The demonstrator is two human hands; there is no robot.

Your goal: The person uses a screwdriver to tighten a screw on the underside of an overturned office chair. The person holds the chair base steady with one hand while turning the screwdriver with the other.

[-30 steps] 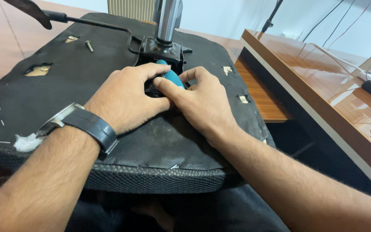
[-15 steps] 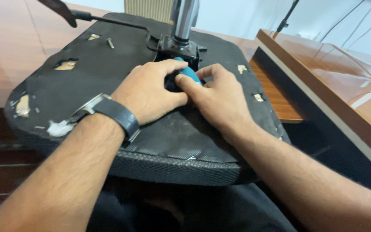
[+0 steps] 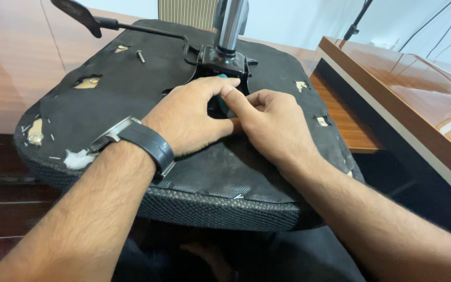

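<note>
An upturned office chair seat (image 3: 105, 104) with torn black fabric lies across my lap. Its black metal mechanism plate (image 3: 225, 57) carries the chrome gas cylinder (image 3: 232, 23). My left hand (image 3: 186, 117), with a dark wristwatch (image 3: 147, 143) on the wrist, and my right hand (image 3: 267, 122) meet just below the plate. Both wrap around a small teal-handled tool (image 3: 224, 107), which the fingers almost fully hide. The right index finger presses against the left thumb.
A black adjustment lever (image 3: 105, 21) sticks out to the far left of the plate. A bolt (image 3: 141, 56) lies on the seat underside. Glossy wooden tabletops stand at left (image 3: 11, 62) and right (image 3: 418, 89), with a dark gap between seat and right table.
The view has shifted so the seat and hands sit further right in frame. Both hands have closed more tightly over the teal tool, which shows less than before.
</note>
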